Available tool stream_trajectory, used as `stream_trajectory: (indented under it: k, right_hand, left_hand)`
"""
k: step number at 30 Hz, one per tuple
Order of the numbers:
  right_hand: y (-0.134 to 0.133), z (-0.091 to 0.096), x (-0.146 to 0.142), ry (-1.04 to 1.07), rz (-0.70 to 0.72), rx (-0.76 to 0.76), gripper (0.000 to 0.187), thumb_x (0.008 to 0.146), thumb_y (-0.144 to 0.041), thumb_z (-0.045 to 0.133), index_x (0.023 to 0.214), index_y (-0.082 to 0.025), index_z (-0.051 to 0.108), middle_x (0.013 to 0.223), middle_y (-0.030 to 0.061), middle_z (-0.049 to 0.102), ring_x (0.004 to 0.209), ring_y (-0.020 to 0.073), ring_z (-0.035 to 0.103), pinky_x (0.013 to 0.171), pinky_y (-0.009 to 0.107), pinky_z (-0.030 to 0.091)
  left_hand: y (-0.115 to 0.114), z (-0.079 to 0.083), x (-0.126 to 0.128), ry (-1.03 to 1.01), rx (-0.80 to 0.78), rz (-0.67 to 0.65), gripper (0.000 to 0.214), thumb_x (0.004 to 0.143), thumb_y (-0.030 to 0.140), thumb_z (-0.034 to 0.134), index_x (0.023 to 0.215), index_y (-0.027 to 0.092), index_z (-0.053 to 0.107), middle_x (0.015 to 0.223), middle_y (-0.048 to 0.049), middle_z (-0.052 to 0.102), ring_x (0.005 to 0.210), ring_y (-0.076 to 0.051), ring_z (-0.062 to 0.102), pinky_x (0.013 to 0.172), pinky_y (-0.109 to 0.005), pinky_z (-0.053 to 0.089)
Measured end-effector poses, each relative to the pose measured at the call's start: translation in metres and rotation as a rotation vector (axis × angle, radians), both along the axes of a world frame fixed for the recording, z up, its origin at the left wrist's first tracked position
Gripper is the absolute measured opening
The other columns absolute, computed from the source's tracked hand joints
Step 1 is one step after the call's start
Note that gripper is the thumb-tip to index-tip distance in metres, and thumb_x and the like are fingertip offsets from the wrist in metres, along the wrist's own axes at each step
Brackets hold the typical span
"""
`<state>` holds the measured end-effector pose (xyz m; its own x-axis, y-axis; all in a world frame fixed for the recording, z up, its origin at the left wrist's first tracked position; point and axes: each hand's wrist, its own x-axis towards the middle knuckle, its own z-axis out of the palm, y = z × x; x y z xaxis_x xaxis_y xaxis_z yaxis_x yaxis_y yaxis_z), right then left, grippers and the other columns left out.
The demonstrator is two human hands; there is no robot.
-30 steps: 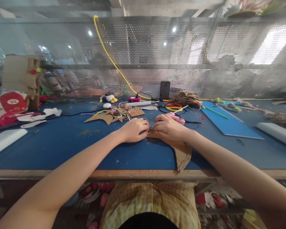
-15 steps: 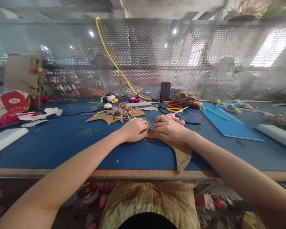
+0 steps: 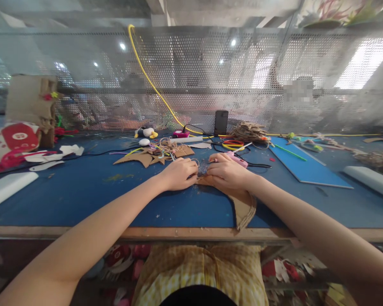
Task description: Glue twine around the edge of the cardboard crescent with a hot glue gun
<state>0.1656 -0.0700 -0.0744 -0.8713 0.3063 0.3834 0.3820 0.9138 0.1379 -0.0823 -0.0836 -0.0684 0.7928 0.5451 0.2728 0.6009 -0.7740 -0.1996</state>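
Note:
A curved piece of layered cardboard lies on the blue table, its lower end just reaching the front edge. My right hand rests over its upper part with bent fingers gripping it. Close by on the left, my left hand is closed, fingertips down at the cardboard's narrow tip. A thin loop of twine shows at these fingers; the fingertips themselves are partly hidden. Just behind my right hand lies a pink glue gun, partly covered by it.
Cut cardboard shapes and tangled string lie behind my left hand. A black phone stands against the perforated metal screen. To the right are a blue board and a white foam block. Scissors-like orange and yellow handles lie behind.

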Motion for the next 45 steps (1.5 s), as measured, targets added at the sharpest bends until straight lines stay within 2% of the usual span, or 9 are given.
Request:
stream_trajectory:
  k: [7,12,21,27,33,40,45]
  right_hand:
    - [-0.003,0.0,-0.002,0.023,0.006,-0.047,0.028,0.098,-0.019,0.046,0.104,-0.023,0.072,0.105,0.0047,0.075,0.108,0.0244,0.053,0.104,0.046,0.039]
    - [-0.006,0.001,-0.003,0.024,0.019,0.031,0.026,0.099,-0.022,0.046,0.105,-0.023,0.072,0.108,0.0057,0.074,0.111,0.0263,0.051,0.1,0.045,0.04]
    - [-0.003,0.007,0.004,0.268,-0.185,0.215,0.021,0.1,-0.032,0.052,0.092,-0.022,0.069,0.091,0.0069,0.072,0.108,0.0258,0.054,0.096,0.04,0.042]
    - [0.001,0.011,0.01,0.405,-0.305,0.324,0.021,0.1,-0.036,0.055,0.088,-0.02,0.062,0.083,0.0071,0.068,0.092,0.0247,0.055,0.085,0.037,0.043]
    - [0.004,0.012,0.017,0.433,-0.37,0.301,0.019,0.101,-0.034,0.051,0.091,-0.021,0.061,0.089,0.0067,0.07,0.093,0.0243,0.055,0.084,0.036,0.042]
    - [0.009,0.01,0.02,0.41,-0.509,0.26,0.026,0.103,-0.031,0.042,0.089,-0.02,0.061,0.093,0.0088,0.072,0.098,0.0256,0.056,0.087,0.037,0.041]
    - [0.016,0.008,0.025,0.369,-0.562,0.171,0.023,0.1,-0.022,0.043,0.099,-0.018,0.066,0.105,0.0101,0.074,0.103,0.0264,0.055,0.091,0.038,0.041]
  left_hand:
    - [0.0,-0.001,-0.001,-0.007,-0.024,-0.014,0.021,0.099,0.027,0.049,0.093,0.017,0.067,0.1,-0.0065,0.07,0.094,-0.023,0.062,0.087,-0.037,0.044]
    - [0.001,-0.001,0.0,-0.028,-0.034,-0.025,0.019,0.099,0.026,0.049,0.093,0.018,0.066,0.099,-0.0065,0.069,0.095,-0.022,0.063,0.088,-0.036,0.045]
    - [-0.001,0.001,-0.001,-0.072,-0.085,-0.054,0.017,0.096,0.023,0.051,0.089,0.018,0.065,0.098,-0.0051,0.069,0.089,-0.02,0.062,0.084,-0.034,0.045]
    - [0.0,0.0,0.0,-0.112,-0.157,-0.069,0.014,0.094,0.022,0.053,0.086,0.019,0.064,0.095,-0.0035,0.068,0.089,-0.02,0.061,0.086,-0.034,0.044]
    - [-0.001,0.0,0.001,-0.133,-0.198,-0.082,0.015,0.095,0.023,0.053,0.086,0.018,0.064,0.094,-0.0038,0.068,0.089,-0.02,0.062,0.09,-0.035,0.044]
    - [-0.003,0.002,0.001,-0.128,-0.198,-0.096,0.033,0.092,0.05,0.064,0.084,0.018,0.063,0.096,-0.0042,0.067,0.09,-0.023,0.061,0.085,-0.036,0.044]
    - [-0.002,0.0,0.0,-0.137,-0.208,-0.114,0.03,0.092,0.048,0.064,0.085,0.018,0.064,0.099,-0.0049,0.068,0.092,-0.023,0.063,0.091,-0.037,0.045]
